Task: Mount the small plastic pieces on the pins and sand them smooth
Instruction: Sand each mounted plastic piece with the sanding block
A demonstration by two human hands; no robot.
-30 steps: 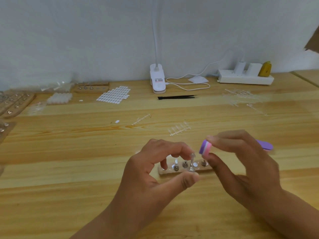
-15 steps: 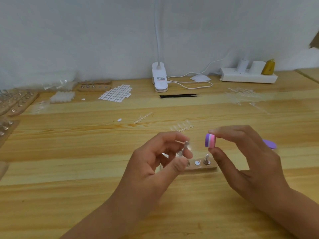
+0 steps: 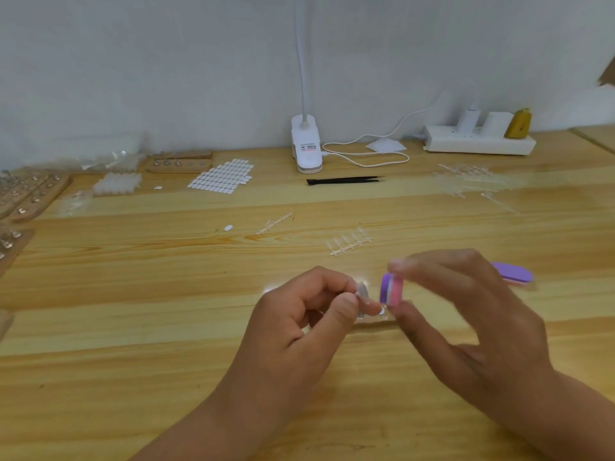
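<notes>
Wooden tabletop (image 3: 133, 327). Frame centre: right hand (image 3: 472, 327) and left hand (image 3: 293, 337), both clamped. Lamp clip (image 3: 306, 144), top centre: label too blurred to read. Right pinches the purple/pink sanding block (image 3: 392, 289). Left pinches the clear oval plastic piece (image 3: 362, 290), just beside the block.

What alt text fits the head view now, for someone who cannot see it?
The left hand pinches a small clear plastic piece while the right hand pinches a purple-and-pink sanding block close beside it, above a wooden table. A purple file lies behind the right hand; a clip lamp and black tweezers sit farther back.
</notes>
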